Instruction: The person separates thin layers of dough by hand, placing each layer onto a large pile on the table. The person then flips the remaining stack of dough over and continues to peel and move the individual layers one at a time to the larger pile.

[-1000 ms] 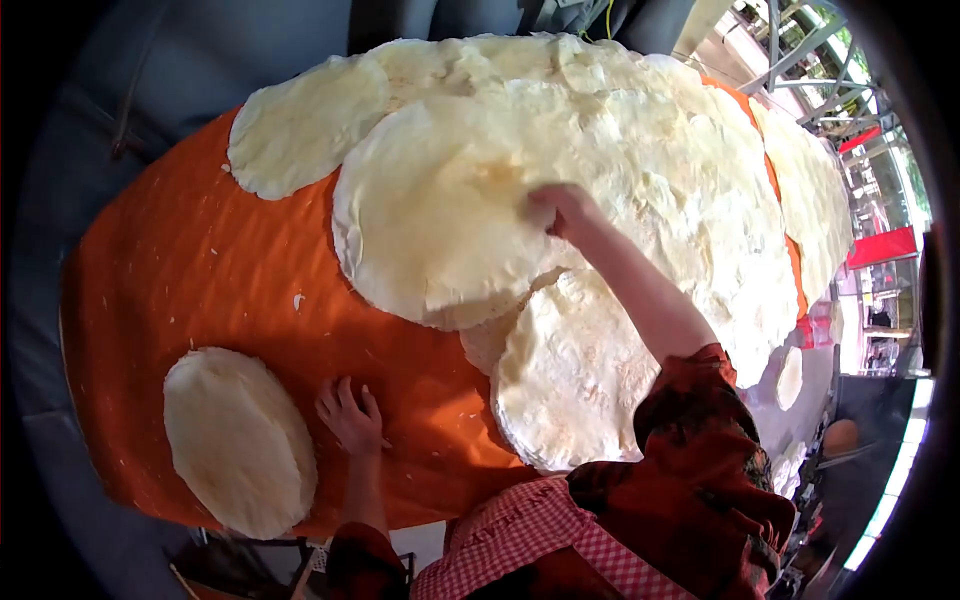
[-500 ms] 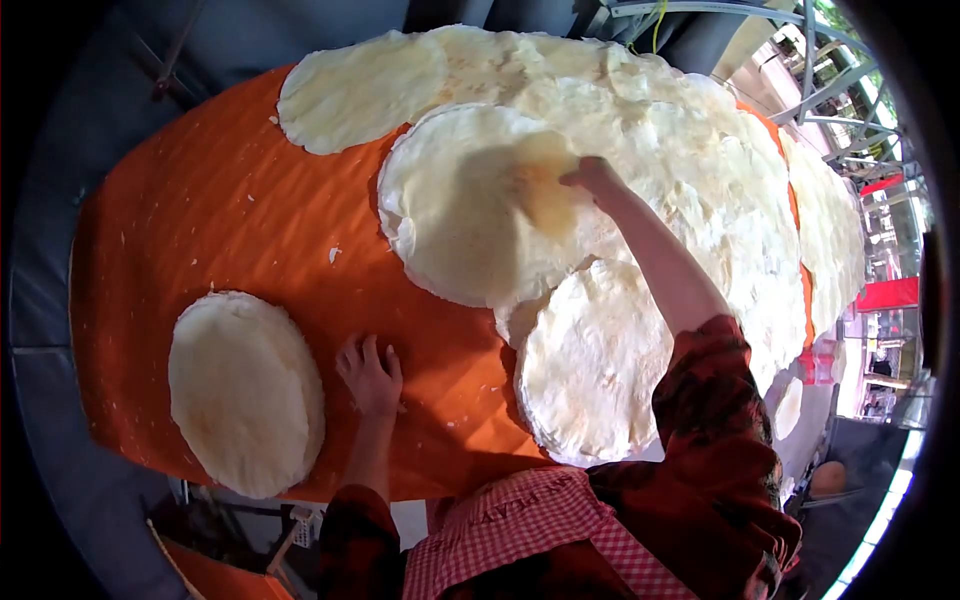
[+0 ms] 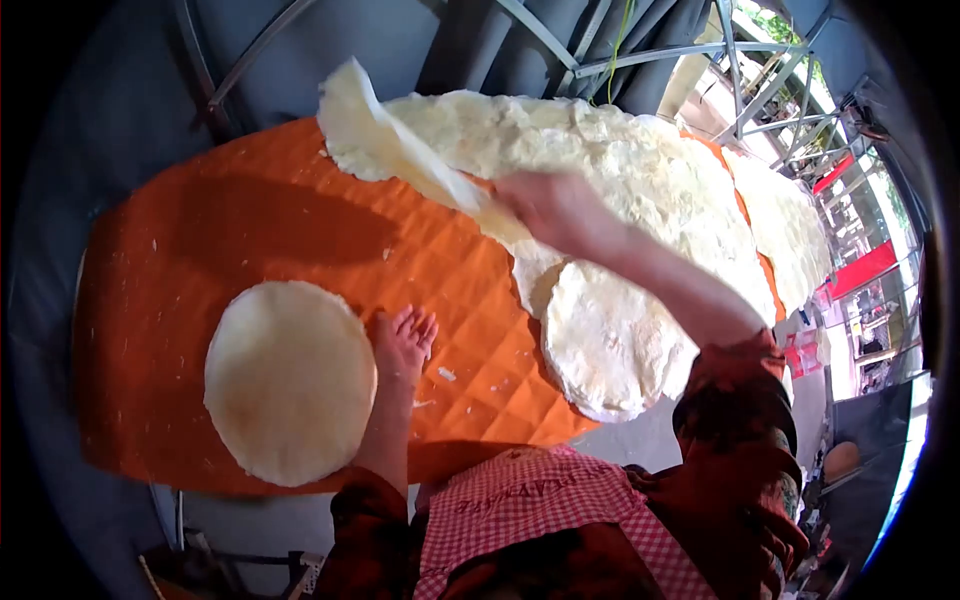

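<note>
A large thin round flatbread [image 3: 385,140] is raised off the cloth, its far end standing up and its near edge in my right hand [image 3: 555,208]. That hand is closed on the edge and slightly blurred. My left hand [image 3: 405,338] lies on the orange cloth [image 3: 460,300], fingers apart and holding nothing. Close beside it, on its left, is a pale stack of round flatbreads [image 3: 290,385]. Below my right forearm sits another round pile of flatbreads [image 3: 610,340].
Many overlapping flatbreads [image 3: 640,170] cover the back and right of the table. More flatbreads [image 3: 780,225] lie beyond an orange strip at far right. Metal frame bars [image 3: 690,48] and dark sheeting stand behind. Crumbs dot the cloth.
The flatbread at my right hand has gone from lying flat to being lifted, exposing cloth. My right hand has moved left. My left hand is now closer to the stack. The view has shifted.
</note>
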A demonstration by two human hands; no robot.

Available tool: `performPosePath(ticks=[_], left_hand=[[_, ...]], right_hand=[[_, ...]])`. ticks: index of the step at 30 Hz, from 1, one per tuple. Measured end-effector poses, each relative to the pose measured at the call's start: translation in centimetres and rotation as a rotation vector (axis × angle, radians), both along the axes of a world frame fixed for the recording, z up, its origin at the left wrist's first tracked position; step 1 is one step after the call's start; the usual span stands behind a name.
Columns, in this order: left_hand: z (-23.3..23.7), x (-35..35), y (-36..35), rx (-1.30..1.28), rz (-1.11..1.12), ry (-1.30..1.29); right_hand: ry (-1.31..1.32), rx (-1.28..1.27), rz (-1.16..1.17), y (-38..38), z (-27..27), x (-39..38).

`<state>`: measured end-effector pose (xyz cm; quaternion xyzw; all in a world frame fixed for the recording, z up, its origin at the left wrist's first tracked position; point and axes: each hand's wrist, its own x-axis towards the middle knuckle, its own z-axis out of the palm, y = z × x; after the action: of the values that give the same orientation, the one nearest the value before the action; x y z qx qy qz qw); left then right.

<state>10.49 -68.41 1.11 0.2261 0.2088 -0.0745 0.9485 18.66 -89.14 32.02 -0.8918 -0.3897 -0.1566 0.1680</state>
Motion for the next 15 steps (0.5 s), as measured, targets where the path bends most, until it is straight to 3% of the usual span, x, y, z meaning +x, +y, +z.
performPosePath(ticks=[2,5,7,9,11,13,15], left_hand=[[4.9,-1.7,2.2,-0.394,-0.044,-0.167],[3.3,-4.3,3.6,-0.493,-0.045,-0.200],[1.3,-5.7,3.2,-0.364,-0.094,-0.110],[0.6,-6.5,2.8,-0.313,-0.252,-0.112],[1.1,-6.1,2.3,-0.043,-0.265,-0.070],[3.7,-4.5,2.3,0.080,-0.272,-0.021],[3.2,-1.1,2.9,0.235,-0.363,-0.001]], right_hand=[[-0.022,-0.054,0.169,-2.6,-5.4,-4.2],[0.044,-0.140,0.266,-7.0,-16.6,-9.6],[0.242,-0.212,0.310,-10.6,-24.5,-12.4],[0.301,-0.275,0.310,-11.9,-26.7,-14.2],[0.337,-0.291,0.303,-13.2,-27.8,-15.0],[0.319,-0.278,0.321,-12.8,-26.0,-14.7],[0.326,-0.254,0.334,-13.3,-26.2,-15.0]])
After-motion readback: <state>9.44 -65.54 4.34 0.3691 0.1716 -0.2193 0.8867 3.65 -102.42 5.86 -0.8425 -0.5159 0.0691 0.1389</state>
